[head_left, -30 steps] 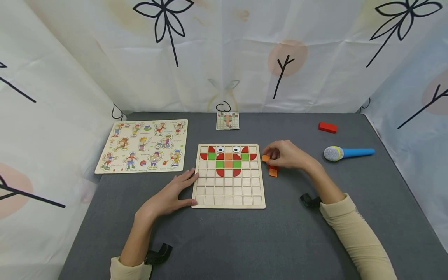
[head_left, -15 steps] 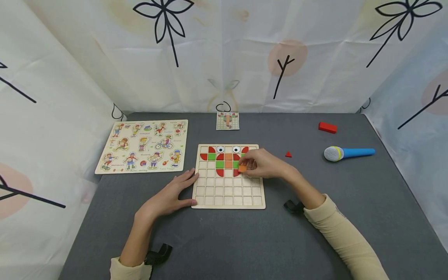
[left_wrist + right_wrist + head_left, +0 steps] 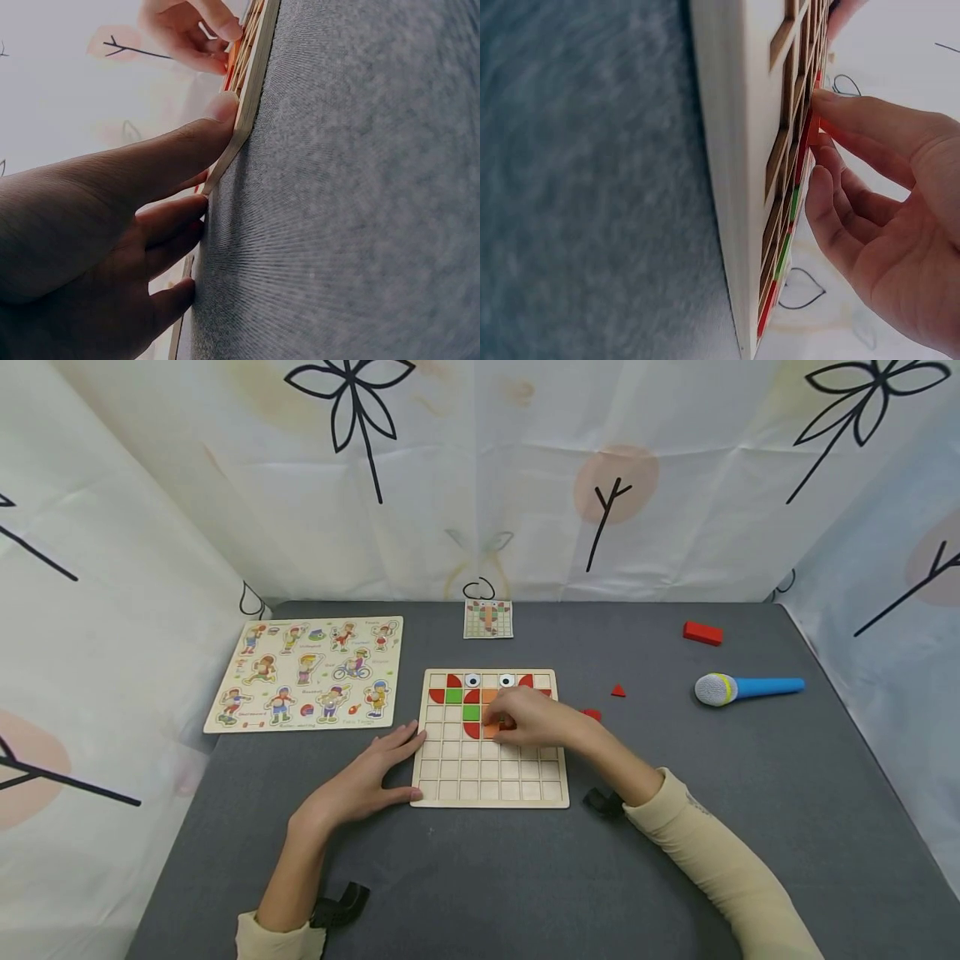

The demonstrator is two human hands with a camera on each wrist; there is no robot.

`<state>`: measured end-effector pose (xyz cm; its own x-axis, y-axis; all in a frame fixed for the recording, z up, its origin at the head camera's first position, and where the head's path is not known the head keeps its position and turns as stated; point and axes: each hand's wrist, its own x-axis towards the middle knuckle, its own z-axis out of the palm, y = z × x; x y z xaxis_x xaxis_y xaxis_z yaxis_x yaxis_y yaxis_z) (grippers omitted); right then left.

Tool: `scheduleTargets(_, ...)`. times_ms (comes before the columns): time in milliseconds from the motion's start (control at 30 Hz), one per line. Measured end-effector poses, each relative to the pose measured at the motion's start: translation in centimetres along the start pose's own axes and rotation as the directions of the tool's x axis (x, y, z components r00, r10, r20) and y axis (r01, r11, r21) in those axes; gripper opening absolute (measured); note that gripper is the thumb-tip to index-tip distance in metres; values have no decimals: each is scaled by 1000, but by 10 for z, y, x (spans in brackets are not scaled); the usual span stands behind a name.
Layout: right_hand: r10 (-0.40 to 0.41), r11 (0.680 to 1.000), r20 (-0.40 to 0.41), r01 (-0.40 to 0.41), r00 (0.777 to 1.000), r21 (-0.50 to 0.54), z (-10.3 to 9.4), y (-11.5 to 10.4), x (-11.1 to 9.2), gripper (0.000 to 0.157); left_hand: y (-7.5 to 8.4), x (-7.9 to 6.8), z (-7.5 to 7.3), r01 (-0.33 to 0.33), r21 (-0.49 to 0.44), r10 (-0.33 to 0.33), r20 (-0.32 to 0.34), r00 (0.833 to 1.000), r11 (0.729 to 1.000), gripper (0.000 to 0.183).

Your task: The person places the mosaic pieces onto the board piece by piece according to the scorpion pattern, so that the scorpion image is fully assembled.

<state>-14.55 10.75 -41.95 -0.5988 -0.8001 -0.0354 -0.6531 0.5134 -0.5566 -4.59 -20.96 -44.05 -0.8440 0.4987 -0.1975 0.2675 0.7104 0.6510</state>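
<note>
A wooden grid board [image 3: 489, 791] lies on the dark table. Red, green and orange tiles, along with two eye tiles, fill part of its upper rows. Over the board's middle, my right hand [image 3: 528, 717] pinches an orange square tile [image 3: 491, 732] between thumb and fingertips, at the cell right of a red quarter-round tile [image 3: 472, 730]. The right wrist view shows this orange tile [image 3: 814, 129] at the board's surface. My left hand [image 3: 367, 777] rests along the board's left edge, its thumb near the lower corner and its fingers extended higher up. The right hand hides several tiles.
A small pattern card [image 3: 487, 619] lies behind the board. The picture puzzle [image 3: 303, 674] is at left. To the right are a red triangle [image 3: 618, 691], a red piece [image 3: 592, 714] partly behind the wrist, a red block [image 3: 702, 633] and a toy microphone [image 3: 748, 689].
My right hand has carried the orange square tile leftward from beside the board to its middle. The red triangle and a red piece at right have come into view. The left hand stays put.
</note>
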Motion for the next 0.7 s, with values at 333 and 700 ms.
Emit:
scheduleTargets(333, 23, 1000, 6, -23, 1000, -9, -1, -3, 0, 19, 1, 0, 0, 1, 4, -1, 2, 1000, 1000, 90)
scheduleTargets(700, 32, 995, -38, -29, 999, 91, -12, 9, -20, 24, 0, 0, 0, 2, 4, -2, 4, 1000, 1000, 90)
